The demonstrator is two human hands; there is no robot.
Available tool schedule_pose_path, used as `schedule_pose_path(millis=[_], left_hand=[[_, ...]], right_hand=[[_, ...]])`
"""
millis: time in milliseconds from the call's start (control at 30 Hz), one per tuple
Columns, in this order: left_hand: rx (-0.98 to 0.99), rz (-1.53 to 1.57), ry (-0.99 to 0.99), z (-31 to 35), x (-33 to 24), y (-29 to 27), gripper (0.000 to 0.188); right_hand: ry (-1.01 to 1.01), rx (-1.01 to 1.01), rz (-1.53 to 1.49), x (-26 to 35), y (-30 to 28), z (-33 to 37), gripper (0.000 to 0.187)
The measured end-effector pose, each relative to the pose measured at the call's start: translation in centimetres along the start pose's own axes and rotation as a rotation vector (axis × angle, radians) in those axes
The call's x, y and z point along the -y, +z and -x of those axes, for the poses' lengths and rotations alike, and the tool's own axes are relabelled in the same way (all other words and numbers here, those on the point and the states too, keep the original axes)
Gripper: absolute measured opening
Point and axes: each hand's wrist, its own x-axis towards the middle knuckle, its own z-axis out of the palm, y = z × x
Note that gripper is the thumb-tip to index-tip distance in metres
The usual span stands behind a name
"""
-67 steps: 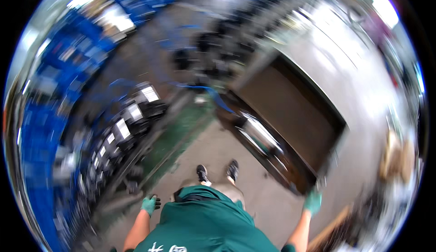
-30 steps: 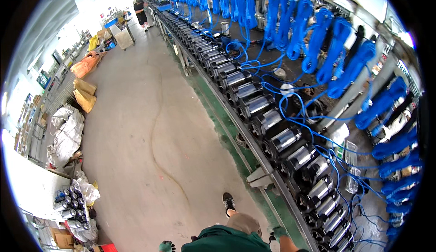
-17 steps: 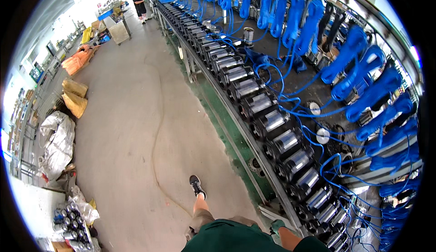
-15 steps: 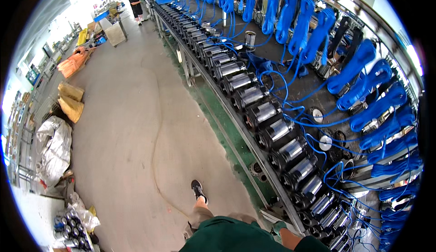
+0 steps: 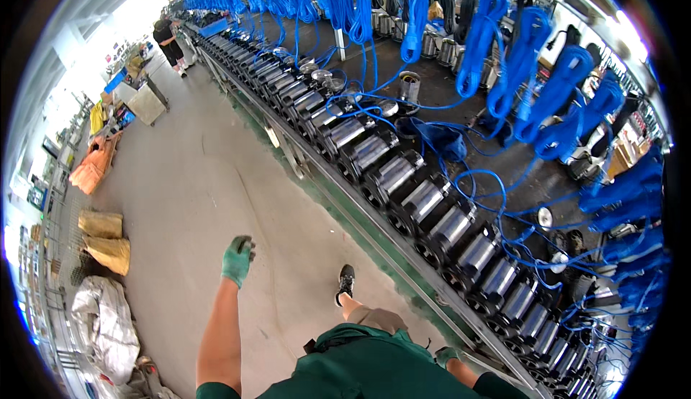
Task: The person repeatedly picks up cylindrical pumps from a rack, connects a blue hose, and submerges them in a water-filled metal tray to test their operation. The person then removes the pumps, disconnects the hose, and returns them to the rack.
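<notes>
My left hand (image 5: 237, 260), in a green glove with dark fingertips, hangs over the floor with nothing in it. Its fingers are loosely bent, a little apart. Low at my right side, my right hand (image 5: 446, 356) in a green glove shows only partly past my shirt, close to the bench edge; its fingers are hidden. Nearest to it runs a long row of shiny metal motor-like cylinders with black ends (image 5: 476, 256), lying on a long bench. Blue cables (image 5: 481, 176) trail across the bench behind them.
Coiled blue cables (image 5: 482, 46) hang along a rack over the bench. A person in black (image 5: 169, 43) stands far ahead beside it. A cart (image 5: 147, 102), an orange pile (image 5: 97, 163), tan sacks (image 5: 106, 244) and a whitish sack (image 5: 106, 323) line the left side.
My left hand has come into view over the floor. The view has moved forward along the bench and turned right; the far person and cart look nearer.
</notes>
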Motion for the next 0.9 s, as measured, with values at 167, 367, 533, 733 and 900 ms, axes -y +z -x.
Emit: schedule_pose_path(millis=[167,367,533,733,900], left_hand=[[0.109,-0.258,0.323,-15.0,-13.8,2.6,0.021],[0.147,-0.552,0.758,-35.1,-28.5,9.9,0.024],[0.323,-0.618,0.825,-56.7,-33.1,21.4,0.022],[0.444,-0.963,0.751,-77.8,-30.0,36.0,0.038],[0.705,-1.293,0.509,-87.7,-24.5,41.4,0.081]], right_hand=[[-0.008,-0.071,-0.084,14.6,7.4,0.8,0.023],[-0.055,-0.105,-0.479,27.4,11.0,2.5,0.019],[-0.004,-0.307,-0.888,30.4,15.7,8.2,0.019],[0.264,-0.657,-1.291,31.1,33.6,20.9,0.02],[0.491,-0.625,-1.407,35.7,52.0,29.4,0.024]])
